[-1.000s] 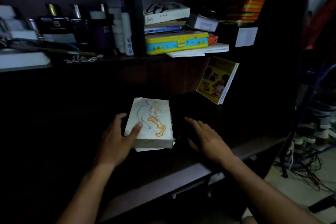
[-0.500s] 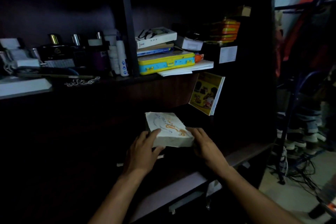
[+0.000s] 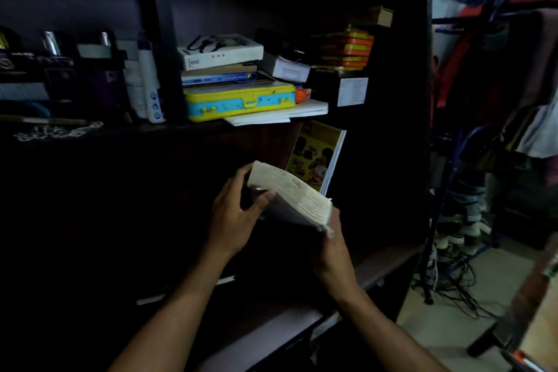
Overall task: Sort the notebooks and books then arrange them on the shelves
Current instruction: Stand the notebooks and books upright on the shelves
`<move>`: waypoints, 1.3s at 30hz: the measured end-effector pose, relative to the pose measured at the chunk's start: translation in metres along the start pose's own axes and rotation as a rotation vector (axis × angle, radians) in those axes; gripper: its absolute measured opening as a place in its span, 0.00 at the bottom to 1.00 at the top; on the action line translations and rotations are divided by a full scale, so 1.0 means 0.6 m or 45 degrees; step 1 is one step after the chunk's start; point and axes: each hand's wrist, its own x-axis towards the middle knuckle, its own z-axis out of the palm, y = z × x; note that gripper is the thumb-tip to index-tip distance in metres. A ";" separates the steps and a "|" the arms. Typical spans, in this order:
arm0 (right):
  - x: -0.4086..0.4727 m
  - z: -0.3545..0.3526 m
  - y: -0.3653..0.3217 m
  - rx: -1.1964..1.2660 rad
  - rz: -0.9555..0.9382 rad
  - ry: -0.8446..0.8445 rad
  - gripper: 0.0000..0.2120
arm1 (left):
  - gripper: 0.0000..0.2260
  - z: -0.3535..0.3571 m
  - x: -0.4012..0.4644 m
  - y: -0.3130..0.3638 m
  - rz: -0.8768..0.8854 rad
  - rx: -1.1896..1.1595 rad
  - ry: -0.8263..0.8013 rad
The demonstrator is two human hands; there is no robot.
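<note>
Both hands curled around one thick book [image 3: 290, 193], left hand [image 3: 234, 220] at its far end, right hand [image 3: 333, 244] beneath its near corner.

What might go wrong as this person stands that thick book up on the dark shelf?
1. The thick book is tilted in mid-air, held only at its ends by the left hand and right hand; it may slip.
2. The yellow picture book leans just behind it; a nudge might topple it.
3. The lower shelf is very dark, so loose papers lying there could get crushed unseen.
</note>
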 end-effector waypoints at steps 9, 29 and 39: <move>0.046 -0.015 0.009 -0.256 0.009 0.052 0.11 | 0.38 0.040 -0.021 -0.054 -0.314 -0.049 0.047; 0.212 0.033 0.036 -0.347 0.503 0.177 0.26 | 0.03 0.045 -0.016 -0.064 -0.296 0.143 -0.266; 0.181 0.072 0.107 -0.311 0.484 0.234 0.32 | 0.06 0.049 -0.011 -0.074 -0.304 0.061 -0.283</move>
